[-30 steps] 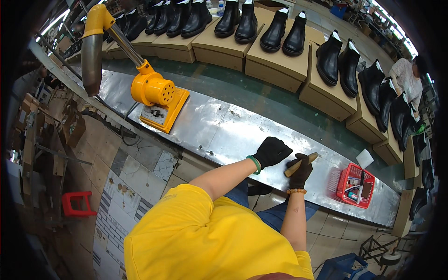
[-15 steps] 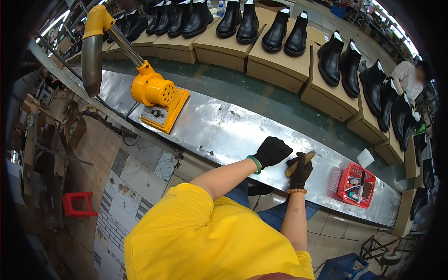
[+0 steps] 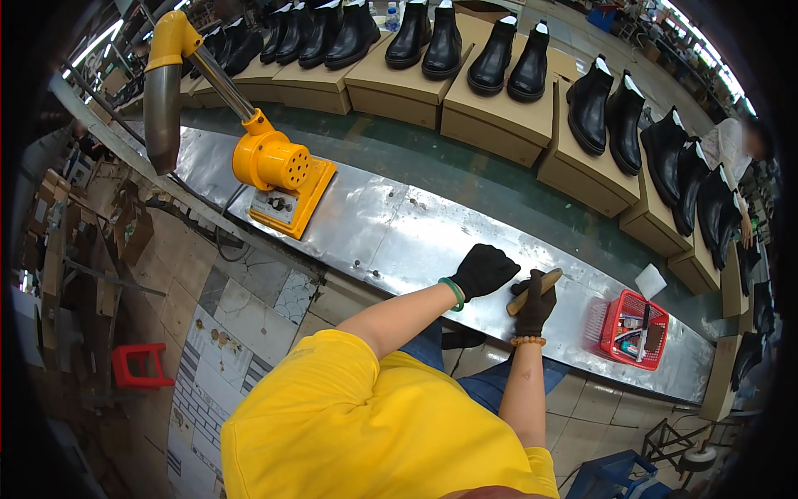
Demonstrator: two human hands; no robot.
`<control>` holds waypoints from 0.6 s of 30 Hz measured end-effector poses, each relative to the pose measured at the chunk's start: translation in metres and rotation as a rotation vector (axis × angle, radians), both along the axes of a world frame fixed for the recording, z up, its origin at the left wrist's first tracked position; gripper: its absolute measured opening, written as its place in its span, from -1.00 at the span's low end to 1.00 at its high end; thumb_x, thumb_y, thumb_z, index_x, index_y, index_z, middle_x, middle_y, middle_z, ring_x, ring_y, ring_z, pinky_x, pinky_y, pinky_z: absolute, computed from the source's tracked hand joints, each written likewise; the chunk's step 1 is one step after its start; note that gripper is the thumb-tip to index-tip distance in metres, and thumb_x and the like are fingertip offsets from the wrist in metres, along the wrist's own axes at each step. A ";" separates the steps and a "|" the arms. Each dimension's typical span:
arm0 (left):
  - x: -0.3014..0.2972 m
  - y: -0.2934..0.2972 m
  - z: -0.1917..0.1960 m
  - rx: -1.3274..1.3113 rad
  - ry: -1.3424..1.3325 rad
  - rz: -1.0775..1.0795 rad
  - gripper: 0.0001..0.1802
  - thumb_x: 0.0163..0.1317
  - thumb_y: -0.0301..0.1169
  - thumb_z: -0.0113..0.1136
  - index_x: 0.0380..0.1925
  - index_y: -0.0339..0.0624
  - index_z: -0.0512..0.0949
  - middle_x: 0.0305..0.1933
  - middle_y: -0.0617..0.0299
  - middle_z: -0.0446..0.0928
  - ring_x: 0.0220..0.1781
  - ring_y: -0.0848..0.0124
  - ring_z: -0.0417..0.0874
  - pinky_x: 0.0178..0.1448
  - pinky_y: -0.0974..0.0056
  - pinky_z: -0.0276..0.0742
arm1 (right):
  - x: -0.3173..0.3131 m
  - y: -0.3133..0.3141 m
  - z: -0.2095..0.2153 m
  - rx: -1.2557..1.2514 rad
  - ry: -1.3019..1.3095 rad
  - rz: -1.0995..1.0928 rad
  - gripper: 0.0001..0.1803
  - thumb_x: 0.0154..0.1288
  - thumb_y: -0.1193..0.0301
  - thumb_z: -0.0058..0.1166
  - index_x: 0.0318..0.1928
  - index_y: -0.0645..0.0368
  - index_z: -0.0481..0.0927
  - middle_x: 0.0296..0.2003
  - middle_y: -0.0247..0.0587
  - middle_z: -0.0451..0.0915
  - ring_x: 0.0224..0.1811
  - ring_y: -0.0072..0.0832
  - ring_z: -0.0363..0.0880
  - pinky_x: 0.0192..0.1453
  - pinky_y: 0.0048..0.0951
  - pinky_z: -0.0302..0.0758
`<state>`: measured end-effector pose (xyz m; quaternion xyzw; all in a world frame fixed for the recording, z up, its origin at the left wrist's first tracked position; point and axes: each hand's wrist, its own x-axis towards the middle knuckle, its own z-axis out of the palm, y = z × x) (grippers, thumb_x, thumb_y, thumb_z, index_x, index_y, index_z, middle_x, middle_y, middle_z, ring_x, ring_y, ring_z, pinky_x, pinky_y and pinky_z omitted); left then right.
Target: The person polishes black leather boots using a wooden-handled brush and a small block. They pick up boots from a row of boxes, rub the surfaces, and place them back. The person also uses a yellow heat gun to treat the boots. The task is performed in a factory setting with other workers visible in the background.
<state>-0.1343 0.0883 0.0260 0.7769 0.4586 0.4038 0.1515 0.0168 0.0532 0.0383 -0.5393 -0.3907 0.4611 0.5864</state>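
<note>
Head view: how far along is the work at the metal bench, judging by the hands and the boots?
Looks done: black boots stand in pairs on cardboard boxes along the belt. In hand: the gloved right hand grips a wooden-handled tool; the gloved left hand presses flat on the metal bench. What lies under the hands is hidden, so what remains cannot be told. The red basket sits untouched.

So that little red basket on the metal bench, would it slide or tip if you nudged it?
The red basket looks like thin open mesh, so probably light. On the smooth metal bench it would likely slide easily. It sits low and wide, so tipping seems unlikely.
</note>
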 end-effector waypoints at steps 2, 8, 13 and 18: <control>-0.001 0.000 0.001 -0.002 0.004 0.002 -0.69 0.17 -0.15 0.09 -0.66 -0.02 0.57 -0.61 0.18 0.51 -0.46 0.18 0.55 -0.30 0.08 0.37 | -0.002 -0.001 0.001 0.010 0.020 -0.010 -0.71 0.24 0.29 0.10 -0.25 0.32 0.53 -0.60 -0.18 0.56 -0.58 -0.44 0.54 -0.41 -0.46 0.47; -0.003 0.000 -0.001 0.005 0.002 -0.003 -0.69 0.17 -0.15 0.09 -0.66 -0.02 0.57 -0.60 0.19 0.51 -0.46 0.18 0.55 -0.30 0.08 0.37 | 0.000 -0.002 0.001 -0.011 0.061 0.002 -0.55 0.31 0.12 0.00 -0.17 0.36 0.51 -0.58 -0.12 0.57 -0.55 -0.37 0.56 -0.36 -0.41 0.51; -0.005 0.001 -0.003 0.022 0.003 -0.015 -0.69 0.17 -0.15 0.09 -0.66 -0.02 0.56 -0.60 0.19 0.51 -0.46 0.18 0.55 -0.30 0.08 0.37 | -0.001 -0.003 -0.008 0.013 0.099 -0.001 -0.47 0.33 0.03 -0.05 -0.16 0.37 0.50 -0.55 -0.08 0.57 -0.52 -0.33 0.57 -0.33 -0.40 0.53; -0.006 0.001 -0.002 0.008 -0.006 -0.014 -0.68 0.18 -0.14 0.08 -0.66 -0.03 0.56 -0.60 0.18 0.51 -0.46 0.17 0.55 -0.31 0.07 0.37 | -0.002 -0.002 -0.006 -0.028 0.081 -0.011 -0.49 0.32 0.05 -0.04 -0.19 0.37 0.52 -0.56 -0.09 0.57 -0.51 -0.34 0.57 -0.33 -0.40 0.52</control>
